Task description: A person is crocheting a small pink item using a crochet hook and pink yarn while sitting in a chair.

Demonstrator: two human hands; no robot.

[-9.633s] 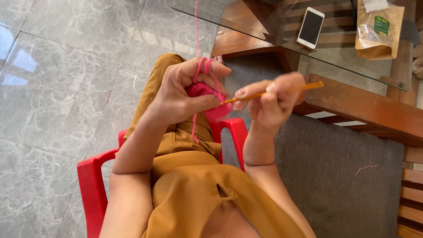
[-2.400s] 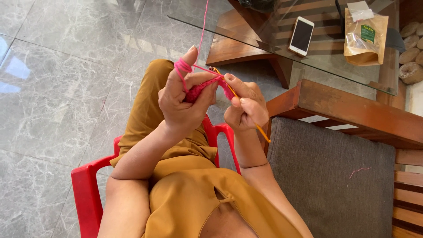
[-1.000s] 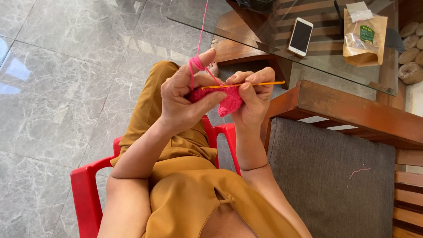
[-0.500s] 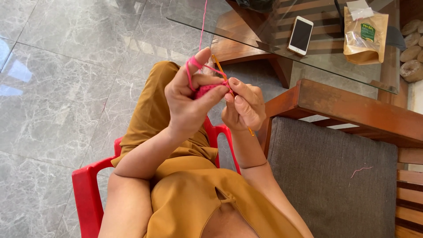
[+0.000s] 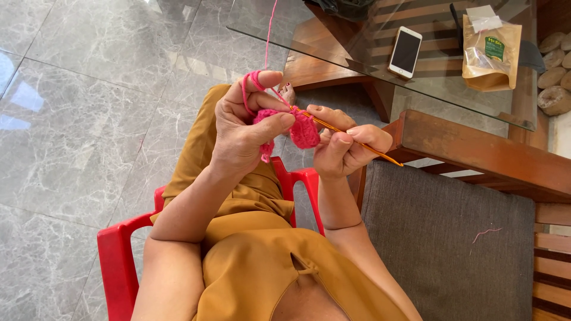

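Crocheting mid-stitch: both hands on the pink piece

We see our left hand (image 5: 241,134) pinching the small pink crochet piece (image 5: 303,131) between thumb and fingers, grip closed on it. Pink yarn (image 5: 269,35) wraps over the index finger and runs taut up out of frame. Our right hand (image 5: 345,148) has its grip closed on the orange crochet hook (image 5: 357,142), tip at the piece's top edge, shaft angled down to the right.

The piece sits in the air between both hands, above the lap and the red plastic chair (image 5: 119,261).

Step, as we judge it: hook in or at a loop, mid-stitch. The exact loop is too small to tell.

Next move calls for steady yarn tension off the left index finger and a firm pinch close to the hook tip.

Well apart: a white phone (image 5: 405,52) and a brown pouch (image 5: 491,44) on the glass table (image 5: 333,35).
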